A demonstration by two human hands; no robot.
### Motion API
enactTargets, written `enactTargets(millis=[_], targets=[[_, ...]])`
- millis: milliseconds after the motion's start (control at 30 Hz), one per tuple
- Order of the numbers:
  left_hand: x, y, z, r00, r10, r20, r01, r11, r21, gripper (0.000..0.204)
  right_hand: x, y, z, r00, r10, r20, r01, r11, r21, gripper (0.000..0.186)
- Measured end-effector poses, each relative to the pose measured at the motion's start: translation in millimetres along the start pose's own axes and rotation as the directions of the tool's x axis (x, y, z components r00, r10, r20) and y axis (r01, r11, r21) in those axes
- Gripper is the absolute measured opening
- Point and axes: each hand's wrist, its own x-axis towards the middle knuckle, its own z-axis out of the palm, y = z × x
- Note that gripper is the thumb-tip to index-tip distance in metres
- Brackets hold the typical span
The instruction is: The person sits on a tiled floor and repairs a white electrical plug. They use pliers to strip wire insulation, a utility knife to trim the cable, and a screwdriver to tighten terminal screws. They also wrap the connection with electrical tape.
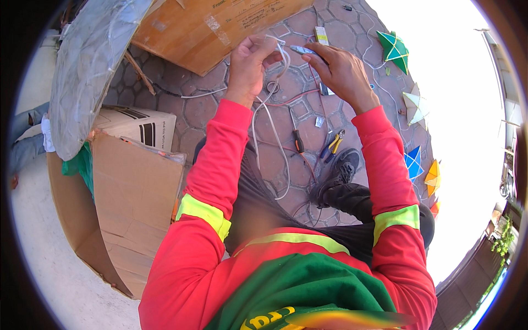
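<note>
Raised over the paving, my left hand pinches a white electrical cable near its end. A small white piece shows at the fingertips; its kind is too small to tell. Loops of the cable hang below that hand. My right hand is closed round a slim grey-blue tool, its narrow end pointing left toward the cable end. I cannot tell whether the two touch. On the ground below lie a screwdriver with an orange and black handle and yellow-and-blue pliers, near my shoe.
A large brown cardboard box stands at the far left, with an open carton nearer. Star-shaped lanterns, green, white, blue and orange, line the right. Red and white wires cross the paving.
</note>
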Motion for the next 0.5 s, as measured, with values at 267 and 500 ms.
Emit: enactTargets(millis=[267,500], targets=[[1,-1,-1,0.999,0.007,0.046,-0.008,0.999,0.041,0.015,1,2,-1,0.998,0.021,0.06,-0.029,0.991,0.132,0.048],[3,-1,4,0.995,0.009,0.099,-0.009,1.0,-0.004,0.013,1,7,-15,0.971,0.057,0.232,-0.137,0.927,0.349,0.05]])
